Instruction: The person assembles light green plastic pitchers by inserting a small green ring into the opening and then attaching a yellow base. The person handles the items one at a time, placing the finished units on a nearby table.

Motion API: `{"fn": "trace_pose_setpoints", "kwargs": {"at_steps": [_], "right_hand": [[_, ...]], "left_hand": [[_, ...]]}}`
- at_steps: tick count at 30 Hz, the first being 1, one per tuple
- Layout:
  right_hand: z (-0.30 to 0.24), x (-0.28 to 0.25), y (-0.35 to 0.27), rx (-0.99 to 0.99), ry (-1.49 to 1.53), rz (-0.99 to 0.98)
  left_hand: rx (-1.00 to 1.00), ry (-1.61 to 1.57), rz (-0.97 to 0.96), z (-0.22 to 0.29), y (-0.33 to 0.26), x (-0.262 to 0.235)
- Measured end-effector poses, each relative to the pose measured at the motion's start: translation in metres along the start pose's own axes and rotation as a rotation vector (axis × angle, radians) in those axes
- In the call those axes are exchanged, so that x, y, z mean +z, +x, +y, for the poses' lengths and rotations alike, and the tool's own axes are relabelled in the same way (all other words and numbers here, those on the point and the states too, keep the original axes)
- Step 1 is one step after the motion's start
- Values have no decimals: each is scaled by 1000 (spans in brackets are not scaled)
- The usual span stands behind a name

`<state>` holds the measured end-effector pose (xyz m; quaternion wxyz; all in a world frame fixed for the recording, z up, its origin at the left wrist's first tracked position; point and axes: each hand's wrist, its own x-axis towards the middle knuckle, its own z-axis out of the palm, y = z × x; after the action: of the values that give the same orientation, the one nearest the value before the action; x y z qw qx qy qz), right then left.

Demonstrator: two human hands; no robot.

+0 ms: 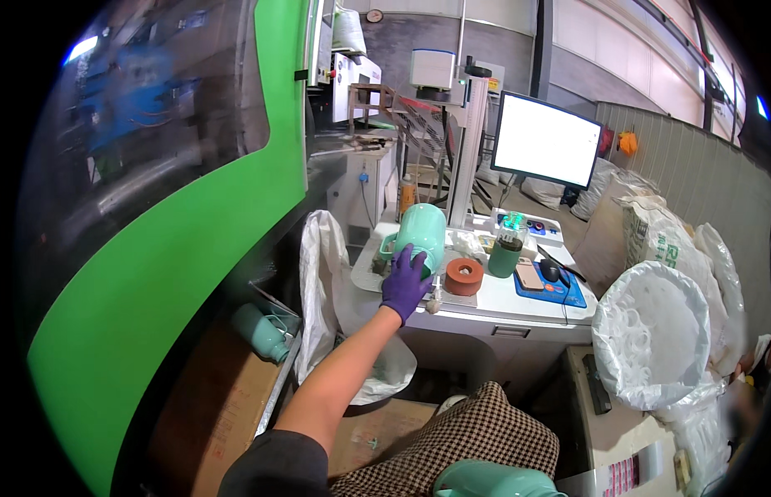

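My left hand point(404, 284), in a purple glove, reaches across to the white table and grips the lower, near end of a mint-green jug point(424, 227). The jug leans away, its loop handle on the left side. My fingers cover part of the near end. At the bottom edge, by my checked-cloth lap point(460, 431), part of a second mint-green jug point(497, 480) shows. My right hand is out of view. Right of the gripped jug lie a roll of brown tape point(464, 277) and a glass jar of dark green liquid point(505, 255).
A column-mounted machine head point(433, 69) stands behind the jug, with a monitor point(546, 139) to its right. A phone point(529, 274) and mouse point(549, 270) lie on the table. Another mint jug point(261, 333) rests lower left; a bag-lined bin point(653, 335) stands right.
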<state>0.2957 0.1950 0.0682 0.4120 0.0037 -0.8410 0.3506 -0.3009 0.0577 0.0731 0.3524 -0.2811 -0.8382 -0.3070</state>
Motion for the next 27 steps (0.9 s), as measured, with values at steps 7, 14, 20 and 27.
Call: {"fn": "trace_pose_setpoints", "kwargs": {"at_steps": [7,14,20,27], "right_hand": [[-8,15,23,-58,-72,-106],[-27,54,41,452,292,45],[-34,57,67,318,460,293],[-85,-103,-51,586,-303,-451]], "left_hand": [[34,134,27,22,-13,-27],[585,-1207,-752,214,-86,-194],[853,-1020,-802,244,-107,-193],[333,-590,-850,102,-97,-168]]}}
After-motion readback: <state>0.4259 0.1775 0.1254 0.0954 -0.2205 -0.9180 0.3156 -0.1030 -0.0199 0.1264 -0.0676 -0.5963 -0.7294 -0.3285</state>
